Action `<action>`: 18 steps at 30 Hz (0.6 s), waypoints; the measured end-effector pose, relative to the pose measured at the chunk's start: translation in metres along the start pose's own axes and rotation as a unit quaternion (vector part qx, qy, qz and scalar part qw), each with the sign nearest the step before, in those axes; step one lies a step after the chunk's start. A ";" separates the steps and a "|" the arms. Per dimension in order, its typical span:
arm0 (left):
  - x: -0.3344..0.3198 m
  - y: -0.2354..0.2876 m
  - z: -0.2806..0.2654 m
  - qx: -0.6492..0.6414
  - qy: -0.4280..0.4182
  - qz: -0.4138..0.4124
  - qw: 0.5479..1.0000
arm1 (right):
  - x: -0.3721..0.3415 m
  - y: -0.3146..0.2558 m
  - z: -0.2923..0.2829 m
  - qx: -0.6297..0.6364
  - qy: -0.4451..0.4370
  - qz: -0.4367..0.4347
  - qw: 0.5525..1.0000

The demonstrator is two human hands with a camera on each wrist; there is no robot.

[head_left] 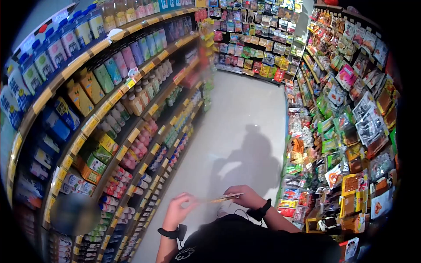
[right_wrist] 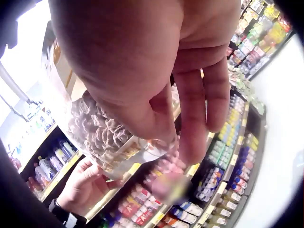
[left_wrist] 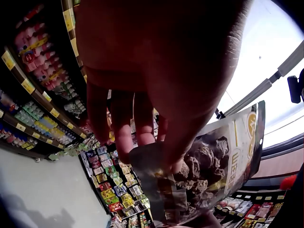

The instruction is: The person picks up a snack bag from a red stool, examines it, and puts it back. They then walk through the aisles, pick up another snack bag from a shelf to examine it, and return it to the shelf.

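Observation:
A flat snack bag (left_wrist: 209,171) with dark, wrinkled dried pieces pictured on its front is held in front of the body between both hands. My left hand (head_left: 179,211) pinches one end of it; in the left wrist view the thumb (left_wrist: 176,159) lies over the front while the fingers pass behind. At the other end, my right hand (head_left: 249,198) grips the bag by its edge, thumb in front. The bag shows nearly edge-on in the head view. Dark bands with small devices sit on both wrists.
Tall shelves (head_left: 127,83) of bottles and cartons line the left side. Packed snack bags fill a sloping rack (head_left: 346,127) on the right and a wall display (head_left: 254,39) at the far end. Pale floor (head_left: 245,101) with a person's shadow runs between them.

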State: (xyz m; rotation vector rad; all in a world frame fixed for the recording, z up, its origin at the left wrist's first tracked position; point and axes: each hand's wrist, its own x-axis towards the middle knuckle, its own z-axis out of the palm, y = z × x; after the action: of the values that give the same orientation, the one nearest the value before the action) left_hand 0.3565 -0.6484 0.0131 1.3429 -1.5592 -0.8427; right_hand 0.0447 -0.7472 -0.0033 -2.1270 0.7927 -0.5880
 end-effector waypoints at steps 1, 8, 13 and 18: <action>0.009 0.003 0.000 -0.010 0.012 -0.011 1.000 | 0.014 0.003 -0.009 0.018 -0.034 0.039 0.999; 0.099 -0.003 0.024 -0.003 0.003 -0.044 0.999 | 0.067 0.052 -0.073 0.014 0.032 0.030 0.999; 0.172 -0.010 0.053 0.024 -0.046 -0.004 0.999 | 0.062 0.115 -0.113 -0.073 0.013 0.029 0.997; 0.224 0.003 0.084 0.038 -0.086 0.016 0.995 | 0.060 0.114 -0.166 -0.053 0.046 0.043 0.997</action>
State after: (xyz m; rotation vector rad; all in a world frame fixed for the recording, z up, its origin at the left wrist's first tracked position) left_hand 0.2727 -0.8725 0.0269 1.3234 -1.7576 -0.9062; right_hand -0.0569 -0.9305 0.0139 -2.1623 0.9796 -0.6138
